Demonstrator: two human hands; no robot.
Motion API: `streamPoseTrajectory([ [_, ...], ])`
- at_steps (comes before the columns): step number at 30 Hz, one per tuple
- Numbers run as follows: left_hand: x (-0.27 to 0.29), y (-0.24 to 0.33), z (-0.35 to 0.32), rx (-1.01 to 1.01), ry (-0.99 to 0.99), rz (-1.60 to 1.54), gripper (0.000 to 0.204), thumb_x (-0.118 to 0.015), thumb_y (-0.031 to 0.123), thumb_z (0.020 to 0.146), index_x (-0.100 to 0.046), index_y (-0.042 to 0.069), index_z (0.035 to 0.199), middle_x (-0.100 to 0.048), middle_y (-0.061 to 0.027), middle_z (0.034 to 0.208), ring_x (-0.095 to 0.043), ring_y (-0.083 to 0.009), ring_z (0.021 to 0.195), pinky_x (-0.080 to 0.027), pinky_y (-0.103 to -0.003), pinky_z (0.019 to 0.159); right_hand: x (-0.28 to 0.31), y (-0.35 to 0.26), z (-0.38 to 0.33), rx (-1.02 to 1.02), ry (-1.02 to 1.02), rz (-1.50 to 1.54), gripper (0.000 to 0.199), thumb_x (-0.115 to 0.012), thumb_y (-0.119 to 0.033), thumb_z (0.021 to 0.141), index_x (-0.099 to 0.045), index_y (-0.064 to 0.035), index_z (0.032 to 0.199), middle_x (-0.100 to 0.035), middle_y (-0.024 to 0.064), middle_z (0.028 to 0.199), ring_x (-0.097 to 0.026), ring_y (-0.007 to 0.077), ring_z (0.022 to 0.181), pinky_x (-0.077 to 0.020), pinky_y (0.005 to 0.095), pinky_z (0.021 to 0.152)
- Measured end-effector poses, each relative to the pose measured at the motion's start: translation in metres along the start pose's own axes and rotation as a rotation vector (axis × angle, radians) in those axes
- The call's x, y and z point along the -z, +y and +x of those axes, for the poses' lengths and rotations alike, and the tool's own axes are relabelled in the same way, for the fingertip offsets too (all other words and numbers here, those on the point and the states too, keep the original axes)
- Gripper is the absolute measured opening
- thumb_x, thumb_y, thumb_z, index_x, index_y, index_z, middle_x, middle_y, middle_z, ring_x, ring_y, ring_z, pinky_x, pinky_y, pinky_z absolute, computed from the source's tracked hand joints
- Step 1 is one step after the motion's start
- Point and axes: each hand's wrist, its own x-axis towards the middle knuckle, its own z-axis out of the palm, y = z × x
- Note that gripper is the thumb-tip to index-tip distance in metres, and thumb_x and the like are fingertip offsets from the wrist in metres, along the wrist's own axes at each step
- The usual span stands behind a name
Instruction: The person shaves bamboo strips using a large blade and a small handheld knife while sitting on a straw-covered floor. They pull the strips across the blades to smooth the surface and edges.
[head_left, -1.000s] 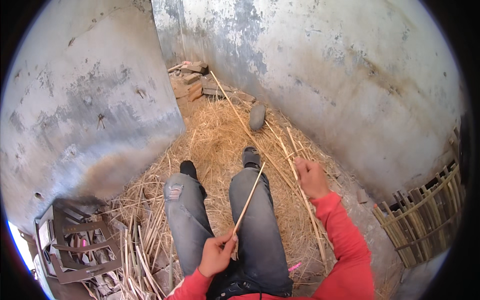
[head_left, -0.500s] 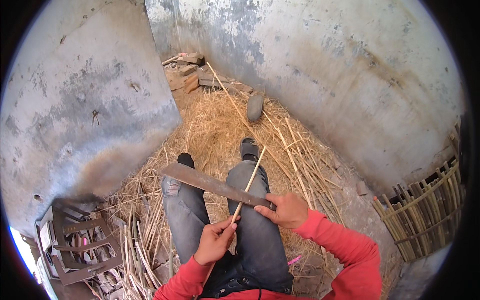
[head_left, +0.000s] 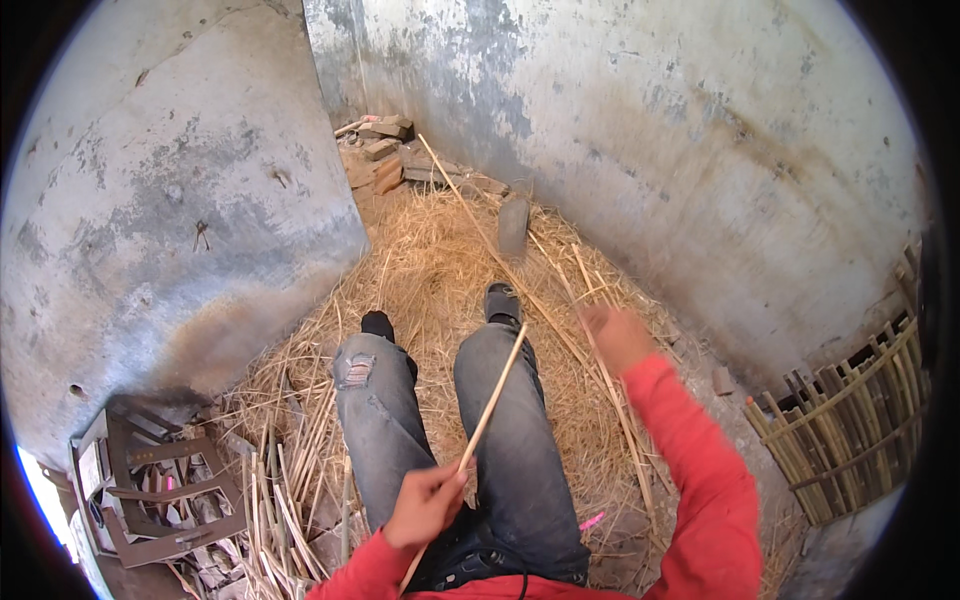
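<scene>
Bamboo strip (head_left: 490, 400): a thin pale sliver, slanting from the lap toward one o'clock across the right thigh of the grey jeans (head_left: 510, 450), its far tip near the right shoe.

Head view. The left hand (head_left: 425, 505) at six o'clock pinches the strip's lower part between thumb and curled fingers. The right hand (head_left: 615, 335), stretched out toward two o'clock on a red sleeve (head_left: 700, 480), is motion-blurred over the straw; whether it is spread or closed on anything I cannot tell. It hangs just above a long bamboo cane (head_left: 520, 270) that lies on the straw bed (head_left: 430, 260) and runs up toward the bricks (head_left: 385, 150) at twelve.

As for progress, my reading is mid-work: split strips (head_left: 290, 500) lie piled at seven o'clock beside the left leg, while more whole canes wait at one to three o'clock, so plenty is left.

Room is tight. Plastered walls (head_left: 180, 200) close in from nine through three o'clock and meet in a corner at twelve. A dark metal frame (head_left: 160, 480) sits at eight o'clock and a woven bamboo fence panel (head_left: 860, 420) at four. The freest space lies straight ahead over the straw.
</scene>
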Motion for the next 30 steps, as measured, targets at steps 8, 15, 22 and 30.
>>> streamPoseTrajectory([
  [8, 0.005, -0.011, 0.024, -0.156, 0.031, 0.064, 0.032, -0.058, 0.012, 0.106, -0.065, -0.002, 0.133, -0.049, 0.0063, 0.069, -0.04, -0.0017, 0.059, -0.032, -0.021, 0.052, 0.07, 0.011, 0.023, -0.122, 0.262, 0.238, 0.054, -0.057, -0.048, 0.103, -0.069, 0.0006, 0.083, -0.058, 0.0049, 0.064, -0.048, 0.0205, 0.061, -0.0407, 0.0412, 0.058],
  [15, 0.006, -0.002, 0.053, -0.312, 0.078, 0.279, 0.034, -0.062, 0.011, 0.103, -0.064, -0.004, 0.133, -0.054, 0.0055, 0.07, -0.045, -0.0023, 0.063, -0.038, -0.021, 0.055, 0.054, -0.072, -0.052, -0.135, -0.396, 0.637, 0.032, -0.064, -0.031, 0.103, -0.069, 0.0002, 0.096, -0.058, 0.0015, 0.067, -0.054, 0.0076, 0.053, -0.043, 0.0271, 0.047],
  [22, -0.003, -0.002, 0.044, -0.427, 0.187, 0.557, 0.038, -0.063, 0.008, 0.101, -0.061, -0.004, 0.137, -0.058, 0.0007, 0.072, -0.054, -0.0059, 0.065, -0.046, -0.025, 0.061, 0.029, -0.059, -0.064, -0.204, -0.426, 0.709, 0.038, -0.052, -0.031, 0.109, -0.069, 0.0015, 0.119, -0.063, 0.0032, 0.078, -0.058, 0.0092, 0.054, -0.0471, 0.0243, 0.051],
  [30, 0.03, -0.019, -0.038, -0.611, 0.298, 0.936, 0.043, -0.071, 0.006, 0.092, -0.063, -0.001, 0.133, -0.062, -0.0165, 0.073, -0.061, -0.0293, 0.058, -0.049, -0.036, 0.058, 0.019, -0.055, -0.074, -0.265, -0.236, 0.799, 0.031, -0.052, -0.024, 0.108, -0.065, 0.0037, 0.109, -0.063, 0.005, 0.074, -0.057, 0.0095, 0.053, -0.0463, 0.0274, 0.049],
])
